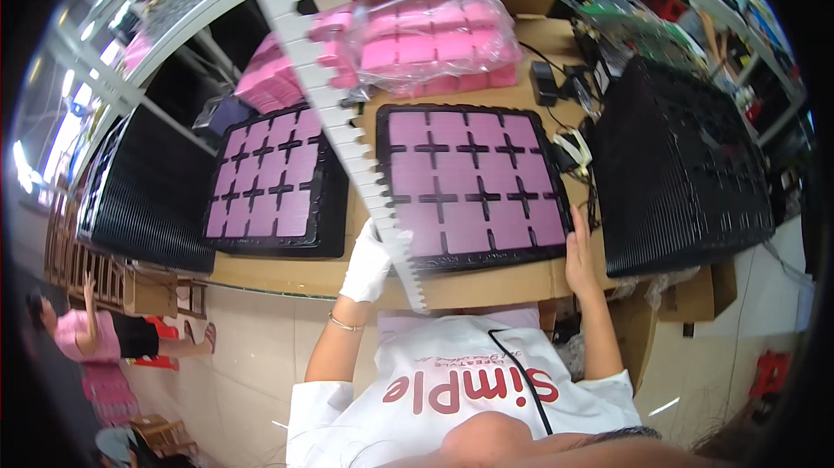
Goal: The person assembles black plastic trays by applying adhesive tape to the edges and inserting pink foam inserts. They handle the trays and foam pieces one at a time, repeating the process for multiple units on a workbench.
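Note:
In front of me on the brown table lies a black plastic tray [483,258], its grid filled with flat purple-pink pads [452,153]. My left hand [367,266], in a white glove, holds the tray's near left corner; a white notched strip [334,108] crosses in front and hides some of its fingers. At the right side of the tray, my bare right hand [580,251] grips the edge with its fingers along the rim. A second black tray [328,234] with the same pads sits just left of the first, apparently on top of others.
Tall stacks of black trays stand left [156,194] and right [686,177]. Pink pads in a clear plastic bag [439,34] lie at the back, beside loose pink pads [269,73]. A black power adapter [545,83] and cables lie back right. Another person [91,333] is at far left.

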Motion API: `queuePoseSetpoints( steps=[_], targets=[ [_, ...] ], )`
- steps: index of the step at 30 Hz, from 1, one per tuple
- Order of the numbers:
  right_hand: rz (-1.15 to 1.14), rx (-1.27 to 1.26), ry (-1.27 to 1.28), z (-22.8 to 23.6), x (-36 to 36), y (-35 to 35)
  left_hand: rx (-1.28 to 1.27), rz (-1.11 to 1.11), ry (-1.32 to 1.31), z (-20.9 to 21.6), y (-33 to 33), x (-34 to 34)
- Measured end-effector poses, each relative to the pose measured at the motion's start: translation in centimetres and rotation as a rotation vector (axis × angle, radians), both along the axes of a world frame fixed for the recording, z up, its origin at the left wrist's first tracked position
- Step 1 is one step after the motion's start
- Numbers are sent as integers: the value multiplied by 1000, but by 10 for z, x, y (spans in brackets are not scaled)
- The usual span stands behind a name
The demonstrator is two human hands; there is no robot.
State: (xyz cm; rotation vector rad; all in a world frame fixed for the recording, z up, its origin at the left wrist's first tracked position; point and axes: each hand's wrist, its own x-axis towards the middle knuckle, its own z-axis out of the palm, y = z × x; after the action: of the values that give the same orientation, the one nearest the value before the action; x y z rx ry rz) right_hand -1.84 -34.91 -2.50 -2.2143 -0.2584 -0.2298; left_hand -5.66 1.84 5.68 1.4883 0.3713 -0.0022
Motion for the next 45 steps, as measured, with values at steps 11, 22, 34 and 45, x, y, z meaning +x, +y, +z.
queuePoseSetpoints(
  steps=[11,22,34,45],
  targets=[
    [59,68,-352,65,-35,66,193,854,-446,66,243,-20],
    [129,58,-309,72,-24,97,1031,943,128,29,376,-36],
    [208,42,-357,74,-23,115,1651,48,-397,19,100,-16],
    [211,110,-301,66,-24,107,1522,167,-547,14,88,-8]
  ],
)
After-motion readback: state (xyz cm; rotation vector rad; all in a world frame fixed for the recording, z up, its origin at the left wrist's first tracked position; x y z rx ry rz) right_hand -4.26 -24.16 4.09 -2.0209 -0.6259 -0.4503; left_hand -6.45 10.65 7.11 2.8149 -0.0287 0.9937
